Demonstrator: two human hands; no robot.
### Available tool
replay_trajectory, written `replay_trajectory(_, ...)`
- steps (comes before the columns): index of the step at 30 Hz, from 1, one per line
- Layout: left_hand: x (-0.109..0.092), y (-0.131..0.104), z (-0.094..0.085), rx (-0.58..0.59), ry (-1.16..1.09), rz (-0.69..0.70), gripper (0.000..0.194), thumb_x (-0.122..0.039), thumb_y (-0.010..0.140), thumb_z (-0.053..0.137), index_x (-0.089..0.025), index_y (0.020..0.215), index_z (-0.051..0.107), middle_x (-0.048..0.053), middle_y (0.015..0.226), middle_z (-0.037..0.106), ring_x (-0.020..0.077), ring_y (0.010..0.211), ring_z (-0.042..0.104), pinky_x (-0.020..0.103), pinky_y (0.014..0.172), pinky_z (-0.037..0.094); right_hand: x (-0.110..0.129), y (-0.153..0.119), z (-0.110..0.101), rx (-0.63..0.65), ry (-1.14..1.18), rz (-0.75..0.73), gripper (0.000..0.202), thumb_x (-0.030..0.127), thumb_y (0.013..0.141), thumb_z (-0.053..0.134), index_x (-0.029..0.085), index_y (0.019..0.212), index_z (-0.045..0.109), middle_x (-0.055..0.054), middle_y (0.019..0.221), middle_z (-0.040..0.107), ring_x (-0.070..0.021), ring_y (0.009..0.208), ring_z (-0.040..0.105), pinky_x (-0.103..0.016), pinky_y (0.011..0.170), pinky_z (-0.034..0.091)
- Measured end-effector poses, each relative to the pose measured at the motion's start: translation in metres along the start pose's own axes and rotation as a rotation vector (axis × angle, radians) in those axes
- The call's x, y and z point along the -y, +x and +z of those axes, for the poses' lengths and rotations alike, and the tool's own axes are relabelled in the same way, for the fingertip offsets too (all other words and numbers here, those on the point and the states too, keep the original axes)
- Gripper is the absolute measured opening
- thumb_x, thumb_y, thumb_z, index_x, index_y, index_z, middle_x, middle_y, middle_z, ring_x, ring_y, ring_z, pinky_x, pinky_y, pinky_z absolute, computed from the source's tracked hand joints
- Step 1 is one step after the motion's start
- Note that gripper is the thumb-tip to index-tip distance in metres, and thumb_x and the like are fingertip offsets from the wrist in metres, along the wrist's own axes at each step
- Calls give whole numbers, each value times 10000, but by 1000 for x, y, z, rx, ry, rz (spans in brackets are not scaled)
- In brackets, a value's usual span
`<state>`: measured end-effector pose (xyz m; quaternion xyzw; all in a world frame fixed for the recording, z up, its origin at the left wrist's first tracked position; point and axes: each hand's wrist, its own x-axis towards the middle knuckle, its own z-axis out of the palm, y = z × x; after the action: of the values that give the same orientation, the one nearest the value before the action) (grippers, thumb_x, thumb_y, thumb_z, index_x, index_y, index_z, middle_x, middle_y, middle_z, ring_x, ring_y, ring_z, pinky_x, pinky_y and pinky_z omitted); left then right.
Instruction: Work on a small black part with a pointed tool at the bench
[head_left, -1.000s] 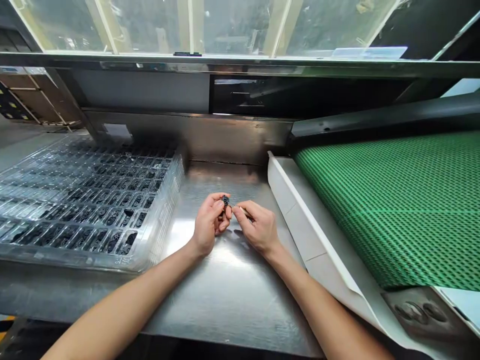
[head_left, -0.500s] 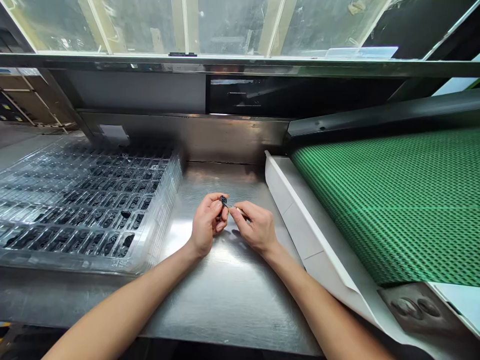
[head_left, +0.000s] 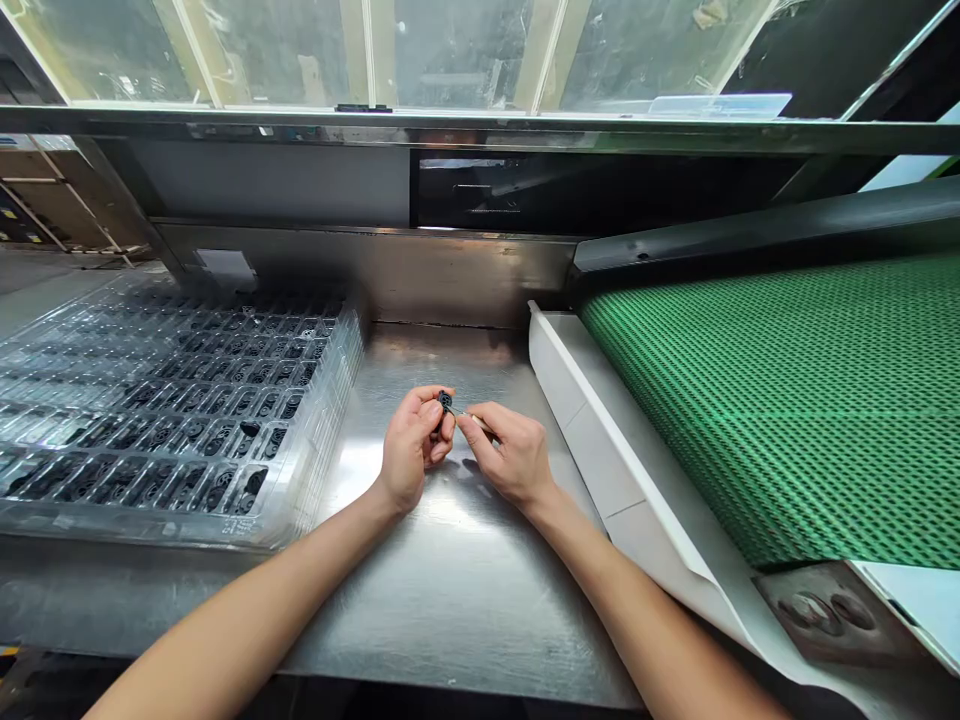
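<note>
Black round part (head_left: 445, 401) stays pinched in left hand (head_left: 409, 450) fingertips, right hand (head_left: 510, 455) still gripping thin tool (head_left: 471, 417) against it; position essentially unchanged over steel bench (head_left: 450, 580).

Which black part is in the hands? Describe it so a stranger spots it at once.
Start at the steel bench between the clear tray stack and the green belt. Mid-bench, the left hand pinches a small black round part beside the right hand. Unlike its lookalikes, it sits in no tray pocket.
</note>
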<state>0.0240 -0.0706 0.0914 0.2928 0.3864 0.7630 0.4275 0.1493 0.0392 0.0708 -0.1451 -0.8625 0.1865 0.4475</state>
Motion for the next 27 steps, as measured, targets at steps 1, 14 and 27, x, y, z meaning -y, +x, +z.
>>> replay_trajectory(1, 0, 0, 0, 2, 0, -1, 456, -489, 898, 782, -177, 1179, 604, -41, 701, 566, 62, 468, 360, 207, 459, 194, 0, 0, 0, 2, -5, -3, 361, 434, 1140, 562, 200, 907, 708, -11, 729, 664, -148, 620, 571, -300, 639, 390)
replay_trajectory(14, -1, 1, -1, -8, -7, -10, 457, -491, 884, 797, -178, 1161, 611, -42, 704, 559, 61, 469, 352, 210, 455, 180, -1, 0, 2, -15, -31, -10, 368, 435, 1147, 559, 197, 902, 697, -9, 730, 666, -148, 609, 564, -303, 638, 375)
replay_trajectory(27, -2, 1, -1, -11, -21, -21, 463, -481, 874, 806, -170, 1163, 622, -44, 696, 552, 59, 470, 356, 202, 450, 176, -1, 0, 2, -10, -38, -16, 368, 435, 1144, 555, 198, 905, 705, -12, 728, 667, -148, 611, 569, -300, 637, 382)
